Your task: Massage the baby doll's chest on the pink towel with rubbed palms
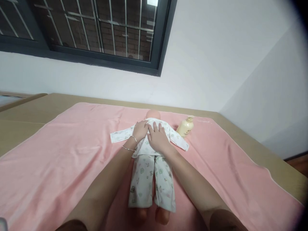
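Note:
A baby doll [153, 114] lies stretched out on a pink blanket [91, 128], its head away from me and its feet toward me. It wears a white printed top [143, 148] and matching trousers [141, 179]; the sleeves spread to both sides. My left hand [141, 129], with thin bracelets at the wrist, rests on the left of the top near the shoulder, fingers laid over the cloth. Flat on the middle of the top is my right hand [158, 138], its fingers apart. Neither hand grips anything that I can see.
A pale yellow pump bottle [185, 127] is beside the doll's right-hand sleeve. The blanket covers a wooden surface [60, 101] that meets a white wall [197, 64]. A dark-framed window [106, 56] with metal bars is above.

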Tool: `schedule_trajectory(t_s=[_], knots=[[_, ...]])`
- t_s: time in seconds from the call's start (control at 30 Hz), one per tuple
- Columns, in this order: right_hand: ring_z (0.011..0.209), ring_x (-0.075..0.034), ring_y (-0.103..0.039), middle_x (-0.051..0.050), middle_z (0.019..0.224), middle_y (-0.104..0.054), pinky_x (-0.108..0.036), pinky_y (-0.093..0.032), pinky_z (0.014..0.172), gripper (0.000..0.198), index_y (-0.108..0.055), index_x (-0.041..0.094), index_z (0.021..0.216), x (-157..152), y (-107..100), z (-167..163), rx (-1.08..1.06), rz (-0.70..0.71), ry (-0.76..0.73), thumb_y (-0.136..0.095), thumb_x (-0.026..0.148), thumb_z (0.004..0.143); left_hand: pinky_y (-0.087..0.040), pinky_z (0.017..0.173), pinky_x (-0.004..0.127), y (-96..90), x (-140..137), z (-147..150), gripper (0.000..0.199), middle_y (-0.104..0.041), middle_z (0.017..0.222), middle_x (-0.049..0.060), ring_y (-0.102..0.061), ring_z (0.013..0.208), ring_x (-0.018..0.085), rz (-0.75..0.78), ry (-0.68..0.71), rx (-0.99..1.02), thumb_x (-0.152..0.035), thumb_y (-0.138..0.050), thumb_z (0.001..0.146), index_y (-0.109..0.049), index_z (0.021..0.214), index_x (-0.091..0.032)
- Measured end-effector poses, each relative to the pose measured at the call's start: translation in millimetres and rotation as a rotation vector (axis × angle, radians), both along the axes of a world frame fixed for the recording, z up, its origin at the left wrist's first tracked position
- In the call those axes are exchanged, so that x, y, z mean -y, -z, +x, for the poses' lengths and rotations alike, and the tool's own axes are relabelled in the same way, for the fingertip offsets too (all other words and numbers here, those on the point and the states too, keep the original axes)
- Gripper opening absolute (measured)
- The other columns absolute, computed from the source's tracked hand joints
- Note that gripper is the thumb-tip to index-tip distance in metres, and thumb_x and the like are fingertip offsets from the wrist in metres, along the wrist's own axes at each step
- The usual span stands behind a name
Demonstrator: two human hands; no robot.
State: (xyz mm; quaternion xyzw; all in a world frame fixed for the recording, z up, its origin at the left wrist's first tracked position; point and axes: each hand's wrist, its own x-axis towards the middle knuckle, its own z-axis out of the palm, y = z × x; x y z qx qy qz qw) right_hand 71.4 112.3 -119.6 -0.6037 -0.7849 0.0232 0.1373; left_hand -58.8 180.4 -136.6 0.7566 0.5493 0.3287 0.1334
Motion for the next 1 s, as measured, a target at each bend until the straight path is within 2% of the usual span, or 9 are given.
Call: schedule_trajectory(t_s=[0.1, 0.23, 0.33, 0.4, 0.57, 0.63, 0.73, 0.9, 1.0], knots=[[0.151, -0.028, -0.007, -0.005, 0.164, -0.017, -0.053, -0.007, 0.12, 0.06, -0.027, 0.022, 0.155, -16, -2, 16, -0.036, -0.012, -0.136, -0.029, 0.046, 0.1, -0.026, 0.117, 0.046, -2.2, 1, 0, 0.042, -0.065, 0.131, 0.009, -0.057, 0.123, 0.024, 0.006, 0.005, -0.021, -0.024, -0.034, 0.096, -0.063, 0.125, -0.019], [0.15, -0.03, -0.014, -0.014, 0.162, -0.02, -0.051, -0.012, 0.12, 0.072, -0.024, 0.011, 0.155, -29, -3, 35, -0.118, -0.091, 0.078, -0.02, 0.057, 0.1, -0.026, 0.116, 0.045, -3.0, 2, 1, 0.04, -0.066, 0.13, 0.009, -0.059, 0.121, 0.025, 0.017, -0.008, -0.052, -0.028, -0.035, 0.097, -0.064, 0.123, -0.02], [0.149, -0.036, -0.015, -0.024, 0.16, -0.019, -0.052, -0.015, 0.118, 0.074, -0.022, 0.0, 0.154, -16, -3, 24, -0.092, -0.113, 0.2, -0.021, 0.053, 0.101, -0.026, 0.116, 0.045, -4.5, 3, 2, 0.041, -0.063, 0.134, 0.01, -0.056, 0.125, 0.025, 0.003, -0.018, -0.056, -0.027, -0.035, 0.097, -0.063, 0.125, -0.019], [0.149, -0.038, -0.011, -0.023, 0.161, -0.016, -0.053, -0.015, 0.118, 0.069, -0.022, 0.004, 0.155, -5, -3, 11, -0.064, -0.078, 0.144, -0.026, 0.047, 0.101, -0.026, 0.116, 0.046, -7.0, 4, 2, 0.041, -0.063, 0.134, 0.01, -0.055, 0.127, 0.025, -0.014, -0.017, -0.069, -0.025, -0.034, 0.097, -0.062, 0.125, -0.019], [0.151, -0.03, -0.008, -0.004, 0.163, -0.019, -0.053, -0.006, 0.12, 0.057, -0.033, 0.025, 0.153, -14, -2, 16, -0.099, -0.017, -0.147, -0.032, 0.046, 0.1, -0.03, 0.113, 0.044, -14.2, 9, 1, 0.04, -0.064, 0.131, 0.011, -0.055, 0.125, 0.024, -0.038, -0.006, -0.116, -0.022, -0.031, 0.098, -0.062, 0.123, -0.018], [0.151, -0.027, -0.013, -0.007, 0.163, -0.021, -0.05, -0.008, 0.121, 0.06, -0.032, 0.021, 0.153, -27, -1, 31, -0.153, -0.048, -0.102, -0.028, 0.051, 0.101, -0.031, 0.112, 0.044, -15.5, 11, 2, 0.04, -0.065, 0.13, 0.012, -0.055, 0.125, 0.025, -0.023, -0.008, -0.14, -0.024, -0.031, 0.099, -0.06, 0.125, -0.017], [0.15, -0.029, -0.016, -0.017, 0.161, -0.022, -0.049, -0.011, 0.12, 0.071, -0.027, 0.009, 0.154, -35, -1, 44, -0.203, -0.101, 0.097, -0.021, 0.055, 0.101, -0.032, 0.111, 0.045, -16.4, 13, 4, 0.04, -0.064, 0.129, 0.014, -0.055, 0.124, 0.026, 0.006, -0.026, -0.184, -0.024, -0.03, 0.099, -0.059, 0.125, -0.014], [0.149, -0.037, -0.016, -0.027, 0.159, -0.019, -0.05, -0.017, 0.118, 0.071, -0.02, -0.003, 0.153, -3, -7, 15, -0.101, -0.152, 0.238, -0.022, 0.046, 0.101, -0.041, 0.101, 0.042, -24.5, 20, 8, 0.039, -0.065, 0.124, 0.02, -0.059, 0.119, 0.029, -0.046, -0.074, -0.245, -0.023, -0.031, 0.098, -0.061, 0.118, -0.01], [0.15, -0.038, -0.008, -0.019, 0.162, -0.013, -0.055, -0.012, 0.118, 0.067, -0.022, 0.006, 0.155, 14, -11, -5, -0.044, -0.077, 0.045, -0.033, 0.041, 0.099, -0.046, 0.092, 0.038, -36.2, 23, 6, 0.033, -0.066, 0.122, 0.021, -0.063, 0.114, 0.029, -0.221, -0.125, -0.268, -0.02, -0.04, 0.092, -0.061, 0.116, -0.011]])
